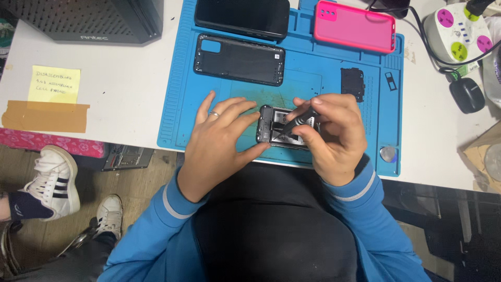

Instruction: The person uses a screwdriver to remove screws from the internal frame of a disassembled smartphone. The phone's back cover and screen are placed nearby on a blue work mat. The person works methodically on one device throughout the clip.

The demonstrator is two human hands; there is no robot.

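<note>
An opened phone body (275, 127) lies on the blue work mat (180, 117) near the table's front edge, its insides showing. My left hand (219, 146), a ring on one finger, rests flat on the mat and steadies the phone's left end. My right hand (334, 137) pinches a dark, thin screwdriver (298, 121) whose tip points down into the phone's middle. My right hand hides the phone's right part.
On the mat lie a black back cover (239, 60), a black phone (242, 16), a pink case (355, 26), a small black plate (352, 83) and a round metal piece (388, 153). A power strip (459, 34) stands right, a yellow note (54, 84) left. Another person's shoes (52, 180) are below left.
</note>
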